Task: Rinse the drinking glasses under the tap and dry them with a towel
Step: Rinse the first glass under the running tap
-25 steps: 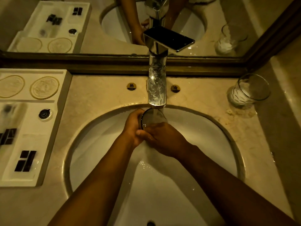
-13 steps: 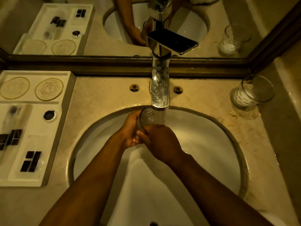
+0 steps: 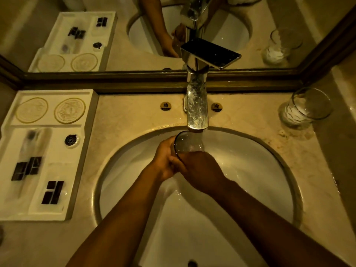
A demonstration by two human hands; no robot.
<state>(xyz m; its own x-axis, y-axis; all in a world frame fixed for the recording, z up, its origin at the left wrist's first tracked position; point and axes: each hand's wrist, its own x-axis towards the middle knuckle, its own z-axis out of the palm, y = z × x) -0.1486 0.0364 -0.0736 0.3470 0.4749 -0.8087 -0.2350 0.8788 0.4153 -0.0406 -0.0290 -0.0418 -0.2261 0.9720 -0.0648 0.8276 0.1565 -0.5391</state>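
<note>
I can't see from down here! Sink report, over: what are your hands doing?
Both hands, left hand and right hand, on one glass under the tap. Second glass waiting on the counter, right side. Nothing in the way.

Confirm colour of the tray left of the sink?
White tray, seen in the head view.

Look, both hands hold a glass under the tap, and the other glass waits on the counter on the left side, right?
Not quite. Both hands, left hand and right hand, do hold a glass under the tap, but the other glass waits on the counter's right side, as the head view shows. A white tray sits on the left.
</note>
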